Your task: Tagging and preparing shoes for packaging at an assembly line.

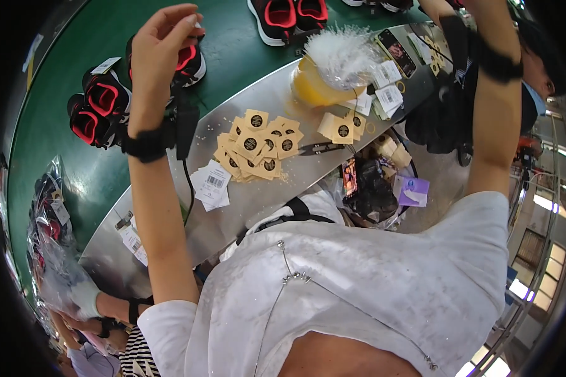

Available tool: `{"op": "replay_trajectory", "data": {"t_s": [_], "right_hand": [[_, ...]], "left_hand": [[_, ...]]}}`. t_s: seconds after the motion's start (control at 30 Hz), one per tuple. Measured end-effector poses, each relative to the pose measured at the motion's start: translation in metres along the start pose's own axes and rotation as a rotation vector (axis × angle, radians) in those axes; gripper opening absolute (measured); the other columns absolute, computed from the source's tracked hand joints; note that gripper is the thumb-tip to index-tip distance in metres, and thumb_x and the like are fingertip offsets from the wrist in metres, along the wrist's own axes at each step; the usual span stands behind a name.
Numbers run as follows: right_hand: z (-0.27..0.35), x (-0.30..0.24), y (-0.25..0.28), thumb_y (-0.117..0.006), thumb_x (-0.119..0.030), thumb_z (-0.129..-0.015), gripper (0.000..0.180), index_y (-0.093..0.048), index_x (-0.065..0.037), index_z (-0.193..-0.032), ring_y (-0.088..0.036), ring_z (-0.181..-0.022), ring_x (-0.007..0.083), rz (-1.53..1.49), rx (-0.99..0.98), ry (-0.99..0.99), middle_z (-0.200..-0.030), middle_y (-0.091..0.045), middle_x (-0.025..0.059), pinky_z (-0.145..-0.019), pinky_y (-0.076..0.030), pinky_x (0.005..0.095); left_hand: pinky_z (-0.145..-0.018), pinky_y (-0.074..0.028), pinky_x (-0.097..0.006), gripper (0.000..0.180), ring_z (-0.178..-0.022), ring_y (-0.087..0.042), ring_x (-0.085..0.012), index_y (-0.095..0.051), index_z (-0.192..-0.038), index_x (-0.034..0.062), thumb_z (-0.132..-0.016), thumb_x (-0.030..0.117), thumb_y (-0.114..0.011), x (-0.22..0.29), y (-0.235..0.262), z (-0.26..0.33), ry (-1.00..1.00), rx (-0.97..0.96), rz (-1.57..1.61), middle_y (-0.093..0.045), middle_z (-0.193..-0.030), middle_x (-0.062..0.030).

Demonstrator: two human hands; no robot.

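Observation:
My left hand [159,56] is raised over the green surface, just above a black shoe with a red lining [192,66]. Its fingers are bent in toward the thumb; a small pale bit shows at the tips, too small to name. At the upper right, my right hand [482,7] is mostly cut off by the picture's rim, so its fingers are hidden. Between my arms, a metal ledge [233,217] carries a heap of tan square cards with dark round prints [250,143]. White barcode labels [212,183] lie beside the heap.
A yellow tub [311,85] stands topped with white plastic fasteners [339,53]. Small scissors [321,149] lie near the cards. More black-and-red shoes [100,103] rest on the green surface [226,38]. A lined bin [374,188] sits below the ledge. Other people work at both sides.

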State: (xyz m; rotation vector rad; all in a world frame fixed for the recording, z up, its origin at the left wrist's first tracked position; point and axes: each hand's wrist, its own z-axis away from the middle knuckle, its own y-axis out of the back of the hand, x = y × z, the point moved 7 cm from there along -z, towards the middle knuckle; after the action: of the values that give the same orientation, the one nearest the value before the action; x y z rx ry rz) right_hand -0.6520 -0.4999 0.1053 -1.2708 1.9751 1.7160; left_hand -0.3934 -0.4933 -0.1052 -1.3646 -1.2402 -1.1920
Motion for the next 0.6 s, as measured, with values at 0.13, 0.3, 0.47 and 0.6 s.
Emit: {"op": "replay_trajectory", "data": {"t_s": [0.13, 0.3, 0.47, 0.6], "right_hand": [[0.111, 0.091, -0.04, -0.057, -0.02, -0.087, 0.016, -0.064, -0.008, -0.096, -0.059, -0.073, 0.0059, -0.036, -0.274, -0.293, -0.084, -0.064, -0.0012, -0.063, -0.046, 0.0199], [0.238, 0.141, -0.092, -0.063, -0.006, -0.077, 0.014, -0.063, 0.0, -0.09, -0.062, -0.073, 0.0097, 0.101, -0.283, -0.456, -0.079, -0.066, 0.0074, -0.066, -0.051, 0.026], [0.272, 0.13, -0.113, -0.067, -0.006, -0.071, 0.029, -0.058, -0.003, -0.098, -0.061, -0.086, 0.0259, 0.342, -0.17, -0.141, -0.095, -0.062, 0.0109, -0.076, -0.049, 0.0333], [0.282, 0.147, -0.127, -0.067, -0.007, -0.07, 0.035, -0.055, -0.005, -0.103, -0.057, -0.093, 0.0299, 0.341, -0.234, -0.228, -0.101, -0.059, 0.0116, -0.079, -0.047, 0.0354]], "left_hand": [[-0.071, -0.047, -0.023, 0.021, -0.08, -0.062, -0.0127, -0.06, -0.102, -0.0014, -0.088, 0.014, -0.057, -0.002, -0.012, 0.053, 0.021, -0.034, -0.042, -0.064, -0.089, -0.0066], [-0.074, -0.047, -0.024, 0.019, -0.078, -0.061, -0.012, -0.06, -0.102, -0.0008, -0.088, 0.011, -0.056, -0.007, -0.031, 0.088, 0.12, -0.099, -0.029, -0.065, -0.088, -0.0065], [-0.074, -0.047, -0.025, 0.018, -0.078, -0.061, -0.012, -0.06, -0.101, -0.001, -0.088, 0.01, -0.056, -0.014, -0.042, 0.108, 0.157, -0.13, -0.015, -0.065, -0.086, -0.0068], [-0.074, -0.047, -0.025, 0.017, -0.078, -0.061, -0.0118, -0.06, -0.1, -0.0008, -0.088, 0.01, -0.056, -0.015, -0.053, 0.117, 0.166, -0.157, -0.006, -0.065, -0.085, -0.0066]]}}
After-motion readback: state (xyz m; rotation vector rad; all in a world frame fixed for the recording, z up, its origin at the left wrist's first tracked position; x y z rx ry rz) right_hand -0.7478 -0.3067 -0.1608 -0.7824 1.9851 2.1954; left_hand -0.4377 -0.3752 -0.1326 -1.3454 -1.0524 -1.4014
